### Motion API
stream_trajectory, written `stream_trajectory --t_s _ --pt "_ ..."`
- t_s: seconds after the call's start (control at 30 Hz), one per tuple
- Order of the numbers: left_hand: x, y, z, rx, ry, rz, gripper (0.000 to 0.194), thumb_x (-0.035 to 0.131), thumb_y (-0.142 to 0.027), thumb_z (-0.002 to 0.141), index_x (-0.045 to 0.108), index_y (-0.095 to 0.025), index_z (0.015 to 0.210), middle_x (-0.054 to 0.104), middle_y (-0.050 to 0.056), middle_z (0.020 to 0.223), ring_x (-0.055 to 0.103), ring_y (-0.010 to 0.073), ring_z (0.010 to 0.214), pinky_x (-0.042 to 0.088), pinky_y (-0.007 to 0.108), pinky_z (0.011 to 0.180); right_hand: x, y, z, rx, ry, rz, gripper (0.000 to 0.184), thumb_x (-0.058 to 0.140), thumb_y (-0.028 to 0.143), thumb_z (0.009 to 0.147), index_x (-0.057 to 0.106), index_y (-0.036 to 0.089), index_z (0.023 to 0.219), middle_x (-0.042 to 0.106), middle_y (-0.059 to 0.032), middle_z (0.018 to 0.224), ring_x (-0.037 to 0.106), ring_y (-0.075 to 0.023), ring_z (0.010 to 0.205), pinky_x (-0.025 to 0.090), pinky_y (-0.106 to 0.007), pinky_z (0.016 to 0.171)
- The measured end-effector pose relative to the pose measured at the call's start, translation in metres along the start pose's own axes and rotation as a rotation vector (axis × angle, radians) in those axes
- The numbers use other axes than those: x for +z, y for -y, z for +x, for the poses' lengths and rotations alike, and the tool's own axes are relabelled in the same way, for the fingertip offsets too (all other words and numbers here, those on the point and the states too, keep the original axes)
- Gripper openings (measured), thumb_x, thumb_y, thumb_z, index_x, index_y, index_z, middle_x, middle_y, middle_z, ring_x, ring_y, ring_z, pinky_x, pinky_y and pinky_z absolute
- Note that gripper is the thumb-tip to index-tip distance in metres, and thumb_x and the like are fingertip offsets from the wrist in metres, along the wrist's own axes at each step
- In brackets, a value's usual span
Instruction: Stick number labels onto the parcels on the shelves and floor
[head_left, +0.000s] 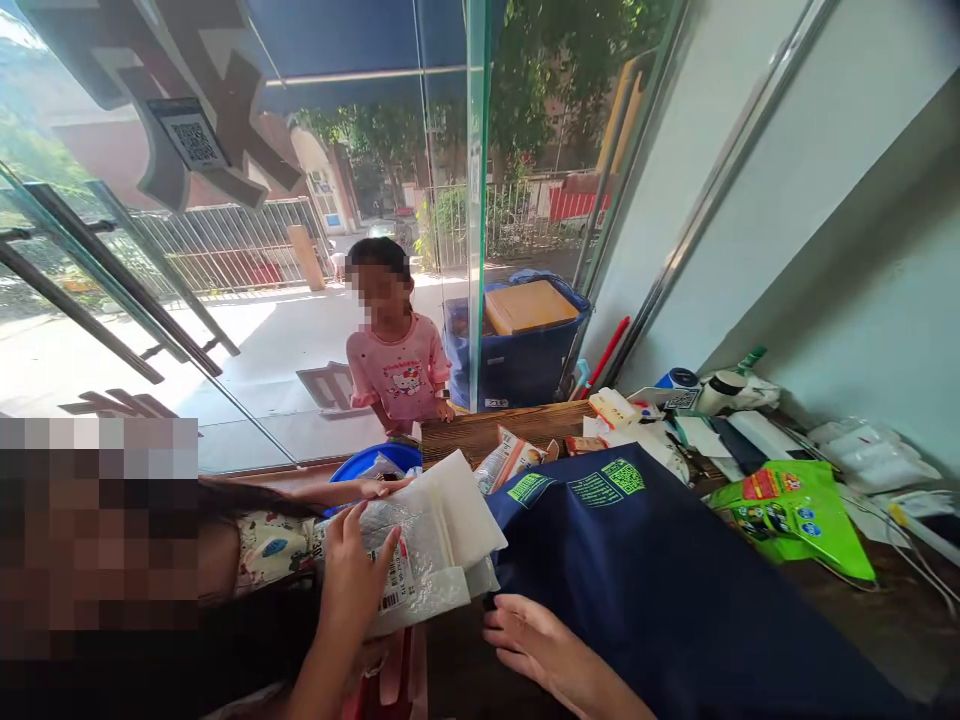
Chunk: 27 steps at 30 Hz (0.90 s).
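My left hand point(352, 580) grips a clear plastic packet with a barcode label point(409, 575), thumb on its front. This packet lies on top of a stack of flat white packets point(461, 510). Another person's hand point(379, 489) reaches in from the left and touches the same stack. My right hand point(536, 645) lies flat with fingers stretched out on the near edge of a dark navy bag with green print point(637, 570). The bag is spread over the wooden counter point(480, 430).
A child in a pink shirt point(394, 365) stands beyond the counter by a glass door. A blue basin point(360, 462), a snack packet point(510, 458) and a green packet point(795, 510) are nearby. Small clutter lines the right wall. A blue bin holds a cardboard box point(529, 305).
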<state>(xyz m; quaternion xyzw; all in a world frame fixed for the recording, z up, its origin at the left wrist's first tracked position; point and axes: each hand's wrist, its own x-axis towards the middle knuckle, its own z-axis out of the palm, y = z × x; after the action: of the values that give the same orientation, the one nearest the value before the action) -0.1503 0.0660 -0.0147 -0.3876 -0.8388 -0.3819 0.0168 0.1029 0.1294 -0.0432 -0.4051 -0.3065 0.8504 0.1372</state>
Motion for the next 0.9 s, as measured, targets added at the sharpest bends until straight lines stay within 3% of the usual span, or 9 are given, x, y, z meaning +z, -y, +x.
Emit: stream_trajectory --t_s 0.07,0.1,0.13,0.27,0.47,0.57,0.67,0.77,0.9 --pt "0.012 0.013 0.005 0.01 0.059 0.112 0.06 0.051 -0.052 0.077 0.051 -0.007 0.117 0.051 0.019 0.116 0.046 0.0357 0.117 0.039 0.055 0.101 0.031 -0.01 0.031 0.23 -0.011 -0.03 0.058 0.084 0.059 0.04 0.064 0.015 0.072 0.069 -0.0094 0.074 0.068 -0.0299 0.089 0.045 -0.045 0.089" --pt "0.015 0.02 0.007 0.021 0.088 0.159 0.06 0.05 -0.051 0.078 0.05 -0.006 0.118 0.05 0.02 0.118 0.045 0.0359 0.118 0.038 0.054 0.102 0.046 -0.018 0.044 0.298 -0.001 -0.003 0.06 0.081 0.065 0.04 0.061 0.015 0.067 0.069 -0.0107 0.071 0.067 -0.0319 0.09 0.045 -0.045 0.087" --pt "0.017 0.026 0.007 0.039 0.118 0.197 0.06 0.048 -0.05 0.08 0.05 -0.004 0.119 0.05 0.021 0.12 0.045 0.0357 0.119 0.037 0.053 0.103 0.06 -0.026 0.055 0.275 -0.002 0.068 0.061 0.081 0.065 0.037 0.061 0.017 0.068 0.07 -0.0103 0.076 0.066 -0.032 0.095 0.045 -0.044 0.087" --pt "0.013 0.03 0.014 0.114 0.283 0.322 0.061 0.046 -0.046 0.084 0.046 -0.003 0.127 0.049 0.021 0.13 0.044 0.0348 0.123 0.033 0.047 0.106 0.099 -0.042 0.075 -0.18 -0.161 0.4 0.054 0.085 0.047 0.037 0.062 0.025 0.081 0.072 -0.0006 0.096 0.058 -0.0257 0.111 0.044 -0.034 0.09" --pt "0.005 0.003 0.05 0.071 0.428 0.401 0.069 0.047 -0.056 0.082 0.045 -0.007 0.131 0.044 0.023 0.136 0.042 0.038 0.126 0.03 0.047 0.106 0.118 -0.01 0.078 -0.448 -0.202 0.465 0.039 0.07 0.027 0.051 0.063 0.024 0.089 0.071 0.0035 0.078 0.065 -0.0236 0.09 0.05 -0.031 0.077" --pt "-0.002 -0.009 0.065 0.037 0.577 0.279 0.07 0.052 -0.06 0.077 0.049 -0.011 0.127 0.04 0.023 0.141 0.038 0.0408 0.13 0.031 0.049 0.104 0.113 0.006 0.079 -0.526 -0.317 0.498 0.035 0.066 0.025 0.051 0.06 0.023 0.085 0.069 0.0048 0.073 0.065 -0.021 0.078 0.051 -0.028 0.064" --pt "-0.007 -0.026 0.073 0.002 0.717 0.127 0.074 0.06 -0.059 0.072 0.046 -0.013 0.128 0.05 0.022 0.134 0.048 0.0386 0.123 0.038 0.046 0.099 0.092 0.025 0.075 -0.539 -0.387 0.508 0.026 0.065 0.027 0.052 0.058 0.022 0.076 0.066 0.0055 0.064 0.062 -0.0182 0.064 0.048 -0.025 0.054" --pt "-0.007 -0.049 0.069 -0.033 0.792 -0.047 0.078 0.058 -0.058 0.075 0.034 -0.013 0.135 0.061 0.019 0.122 0.06 0.0334 0.109 0.045 0.042 0.09 0.062 0.055 0.062 -0.556 -0.384 0.505 0.023 0.062 0.029 0.054 0.059 0.021 0.075 0.066 0.0036 0.06 0.062 -0.0182 0.059 0.05 -0.027 0.053" --pt "0.003 -0.077 0.049 -0.205 1.026 -0.486 0.069 0.062 -0.056 0.073 0.048 -0.015 0.126 0.068 0.014 0.111 0.066 0.0303 0.097 0.051 0.037 0.081 0.025 0.099 0.03 -0.568 -0.318 0.445 0.023 0.056 0.031 0.059 0.064 0.016 0.075 0.069 -0.0049 0.059 0.062 -0.0225 0.053 0.052 -0.033 0.05"
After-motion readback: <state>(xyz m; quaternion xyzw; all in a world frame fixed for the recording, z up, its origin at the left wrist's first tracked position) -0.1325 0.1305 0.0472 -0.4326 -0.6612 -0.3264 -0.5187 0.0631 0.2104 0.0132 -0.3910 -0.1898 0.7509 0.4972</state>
